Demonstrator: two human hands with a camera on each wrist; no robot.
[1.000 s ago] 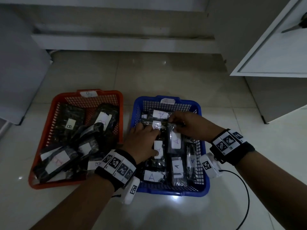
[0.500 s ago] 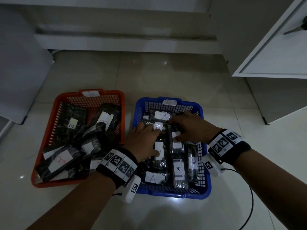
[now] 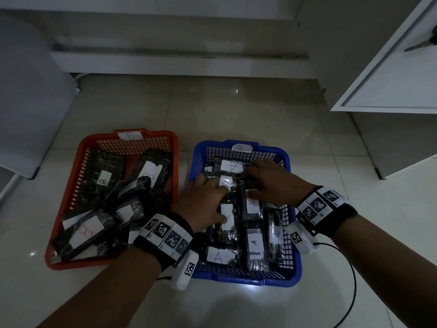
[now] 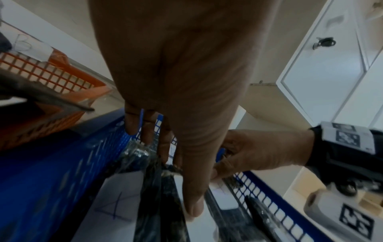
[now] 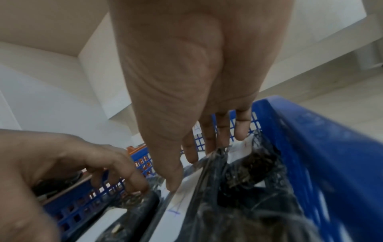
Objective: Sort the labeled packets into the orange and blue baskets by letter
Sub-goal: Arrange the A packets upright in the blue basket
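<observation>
2 hands, 2 baskets

Dim room: glossy pale tiled floor, white cabinet door at right.

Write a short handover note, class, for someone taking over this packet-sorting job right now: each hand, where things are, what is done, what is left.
Left hand: in the blue basket, fingers extended onto the A packets, gripping nothing visible.
Right hand: also in the blue basket, fingers straight on the packets at its far end.
Orange basket, tagged B, holds the B packets; blue basket, tagged A, holds A packets.
Done: no packets show on the floor.
Left: tidy the A packets; some labels are hidden, so check them.
</observation>
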